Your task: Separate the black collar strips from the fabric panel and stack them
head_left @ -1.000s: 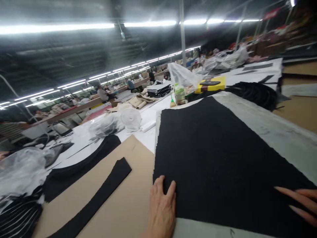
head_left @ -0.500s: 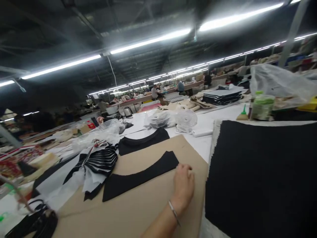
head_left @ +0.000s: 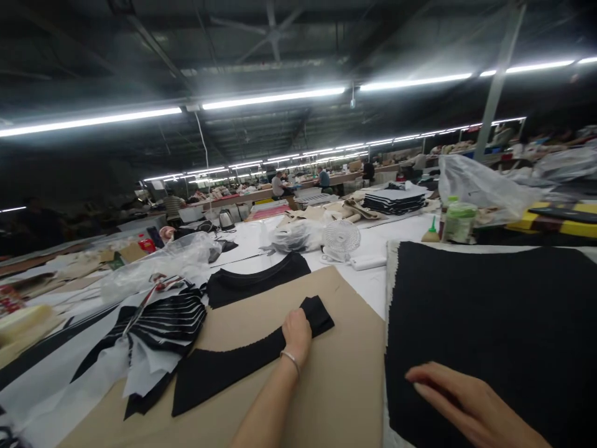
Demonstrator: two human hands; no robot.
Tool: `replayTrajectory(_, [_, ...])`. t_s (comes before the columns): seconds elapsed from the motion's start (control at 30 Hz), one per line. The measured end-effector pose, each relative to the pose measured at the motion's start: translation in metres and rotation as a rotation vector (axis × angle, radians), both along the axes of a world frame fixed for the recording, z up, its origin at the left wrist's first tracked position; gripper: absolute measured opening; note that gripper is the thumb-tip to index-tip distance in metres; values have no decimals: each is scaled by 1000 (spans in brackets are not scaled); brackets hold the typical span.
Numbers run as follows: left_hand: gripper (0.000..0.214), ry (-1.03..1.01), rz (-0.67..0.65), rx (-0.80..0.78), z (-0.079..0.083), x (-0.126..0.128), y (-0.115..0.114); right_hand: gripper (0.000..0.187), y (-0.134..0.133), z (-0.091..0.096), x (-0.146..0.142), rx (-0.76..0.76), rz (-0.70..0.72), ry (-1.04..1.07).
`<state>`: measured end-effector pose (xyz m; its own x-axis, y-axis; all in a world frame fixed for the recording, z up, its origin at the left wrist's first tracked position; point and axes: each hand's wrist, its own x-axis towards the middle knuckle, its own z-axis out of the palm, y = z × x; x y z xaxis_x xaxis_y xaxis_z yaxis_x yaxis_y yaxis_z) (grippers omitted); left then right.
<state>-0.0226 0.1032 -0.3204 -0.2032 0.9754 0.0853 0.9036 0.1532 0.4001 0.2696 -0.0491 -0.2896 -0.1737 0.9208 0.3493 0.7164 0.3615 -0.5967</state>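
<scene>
My left hand [head_left: 296, 333] lies on a curved black fabric strip [head_left: 224, 367], fingers closed over its middle near the right end. The strip rests on a brown cardboard sheet [head_left: 345, 373]. My right hand [head_left: 459, 404] rests flat, fingers stretched out, on a thick stack of black fabric [head_left: 494, 323] at the right. A silver bracelet circles my left wrist.
A striped black-and-white bundle [head_left: 163, 320] and another black curved piece [head_left: 254, 280] lie to the left. Behind stand a small white fan [head_left: 341, 239], plastic bags [head_left: 476, 186], a green-lidded jar [head_left: 459, 221] and a yellow box [head_left: 555, 221]. Other people work at far tables.
My left hand left the black stack's corner, moved left and now grips the curved strip. The view swung left; my right hand has come back into view on the stack.
</scene>
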Motion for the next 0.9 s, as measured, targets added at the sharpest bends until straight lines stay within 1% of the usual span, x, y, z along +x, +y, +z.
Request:
replayTrajectory(0.03, [27, -18, 0, -13, 1, -4, 2, 36, 10, 8, -15, -90, 92, 31])
replayTrajectory(0.07, [24, -39, -4, -26, 3, -9, 5, 35, 21, 14, -29, -132, 142, 60])
replayTrajectory(0.1, [20, -63, -8, -41, 3, -14, 8, 34, 33, 19, -43, -158, 175, 81])
replayTrajectory(0.17, [20, -119, -21, -73, 3, -23, 16, 31, 60, 22, -67, -156, 179, 106])
replayTrajectory(0.23, [27, -187, -36, -121, 0, -30, 22, 29, 90, 16, -88, -157, 176, 119])
replayTrajectory(0.37, [32, -310, -57, -216, -6, -38, 29, 28, 151, -8, -124, -182, 146, 123])
replayTrajectory(0.43, [30, -322, -62, -212, -6, -39, 29, 24, 177, -19, -140, -204, 81, 114])
replayTrajectory(0.5, [27, -295, -72, -160, -2, -38, 25, 22, 197, -28, -151, -231, 3, 101])
replayTrajectory(0.6, [20, -213, -118, -24, 3, -27, 18, 25, 214, -37, -160, -257, -57, 81])
replayTrajectory(0.67, [30, -160, -171, 37, 4, -14, 16, 23, 218, -41, -160, -263, -62, 66])
replayTrajectory(0.73, [36, -119, -221, 44, 3, -1, 17, 23, 219, -43, -157, -270, -66, 46])
replayTrajectory(0.83, [28, -76, -253, 21, -2, 13, 24, 22, 218, -44, -146, -283, -69, 25])
replayTrajectory(0.9, [29, -70, -252, 6, -3, 15, 30, 22, 218, -45, -137, -288, -62, 30])
